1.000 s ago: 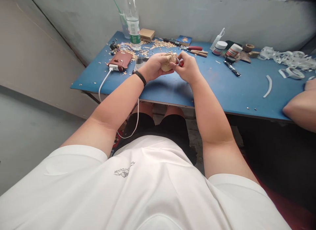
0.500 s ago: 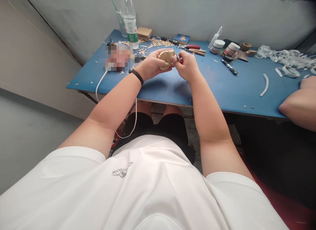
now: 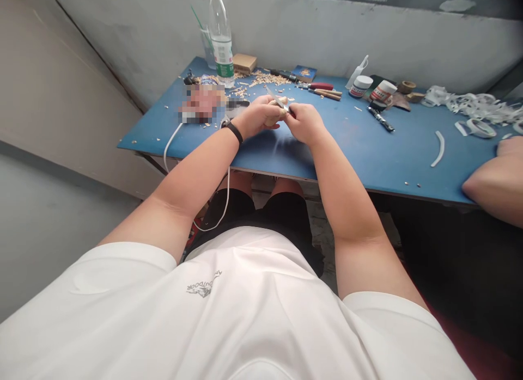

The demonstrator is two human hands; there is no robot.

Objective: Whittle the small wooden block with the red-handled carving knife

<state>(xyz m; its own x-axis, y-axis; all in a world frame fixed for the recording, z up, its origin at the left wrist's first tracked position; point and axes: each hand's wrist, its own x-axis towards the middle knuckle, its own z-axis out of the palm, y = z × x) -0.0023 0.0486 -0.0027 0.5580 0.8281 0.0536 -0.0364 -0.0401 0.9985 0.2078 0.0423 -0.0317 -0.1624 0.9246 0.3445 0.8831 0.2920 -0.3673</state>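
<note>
Pale piece (image 3: pixel 283 100) largely hidden by left hand (image 3: pixel 258 114); lower end of blade (image 3: pixel 279 103), inside right hand (image 3: pixel 305 122), we cannot see. Brownish object (image 3: pixel 203 103) pixelated; co-worker's arm (image 3: pixel 496 176) cropped.

This was pretty clearly a workshop, some sort of small craft setup. Wood chips (image 3: pixel 270 79) were scattered over the back left of a blue bench (image 3: pixel 355 151), right by a tan block (image 3: pixel 245 63), a red-handled tool (image 3: pixel 321 86) and some wooden-handled tools (image 3: pixel 327 95). Further along sat two capped jars (image 3: pixel 361 87) and a squeeze bottle (image 3: pixel 358 73), then a messy heap of white strips (image 3: pixel 476 106). Even the grey wall (image 3: pixel 294 31) looked scuffed.
</note>
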